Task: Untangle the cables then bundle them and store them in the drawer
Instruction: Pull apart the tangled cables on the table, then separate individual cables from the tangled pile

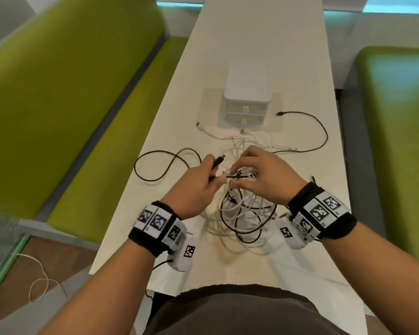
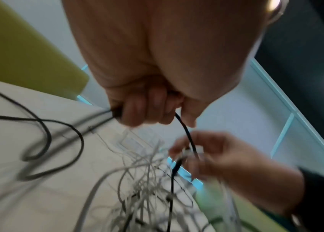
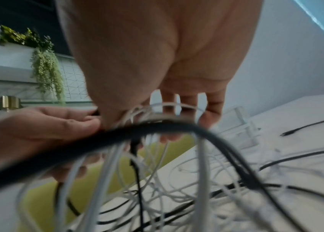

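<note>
Both hands in the tangle, mid-table, drawer unit behind it.

Head view: your left hand [image 1: 198,182] is curled round a black cable [image 1: 155,165] near its plug; your right hand [image 1: 259,175] pinches the white knot [image 1: 244,172]. The drawers [image 1: 246,112] sit closed beyond. Left wrist: fist tight on black cord. Right wrist: fingers hooked through limp, light, springy loops, so take hold by the stiff plug ends and feed them through gently.

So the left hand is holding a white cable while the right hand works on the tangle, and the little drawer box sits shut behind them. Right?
Not quite: the cable in the left hand is black, not white, as the head view shows. The right hand does work the tangle, and the drawer box behind looks shut.
</note>
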Demonstrator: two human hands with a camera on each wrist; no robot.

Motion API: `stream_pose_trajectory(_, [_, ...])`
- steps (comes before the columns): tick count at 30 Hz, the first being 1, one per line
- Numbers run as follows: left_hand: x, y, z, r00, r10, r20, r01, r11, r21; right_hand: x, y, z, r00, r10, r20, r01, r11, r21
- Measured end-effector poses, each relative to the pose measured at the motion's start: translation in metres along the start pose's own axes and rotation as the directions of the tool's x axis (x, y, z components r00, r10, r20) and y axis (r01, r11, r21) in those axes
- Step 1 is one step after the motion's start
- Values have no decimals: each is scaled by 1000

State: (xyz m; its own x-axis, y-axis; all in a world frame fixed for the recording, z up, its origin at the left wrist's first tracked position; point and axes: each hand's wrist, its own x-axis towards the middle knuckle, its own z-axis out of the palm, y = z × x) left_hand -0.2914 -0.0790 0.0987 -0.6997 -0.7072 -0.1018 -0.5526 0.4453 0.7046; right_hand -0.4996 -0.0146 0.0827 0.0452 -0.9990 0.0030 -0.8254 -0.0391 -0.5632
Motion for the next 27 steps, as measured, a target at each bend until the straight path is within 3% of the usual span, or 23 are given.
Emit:
stream_pose_trajectory(2, [-2,-8,-12,998,-6,-55,5,1000,-6,-5,12,-3,994,61,86,-55,996,-73])
stream_pose_trajectory(5, [-5,-17,-28,992,-42,-116,45,999,23,-9,19,-4,992,116,42,-115,993,-31])
stream_pose_trajectory(7, [-6,-20,-36,983,-83,-164,93,994,55,-7,18,-3,995,88,38,-88,996,-11])
stream_pose_trajectory(11, [-7,-31,-54,920,-172,-351,196,980,35,-5,12,-1,994,64,88,-65,998,14])
stream_pose_trajectory(15, [-7,-41,-63,915,-202,-349,268,952,150,-8,6,-2,993,73,89,-82,991,109])
stream_pose_trajectory(18, [-7,-35,-43,954,-14,-300,104,953,286,-4,1,1,992,48,117,-56,996,66])
stream_pose_trajectory(20, [-6,-22,-20,971,115,-210,-59,966,253,-1,-3,3,993,-1,116,-7,998,64])
stream_pose_trajectory(22, [-5,-12,-1,981,142,-135,-119,979,164,0,-4,4,992,-68,104,63,997,47])
stream_pose_trajectory(24, [-3,-11,8,982,132,-136,-120,988,97,-1,-1,3,989,-101,105,98,995,30])
stream_pose_trajectory(27, [-3,-11,4,949,280,-145,-250,948,196,-6,7,-1,990,-120,76,116,992,50])
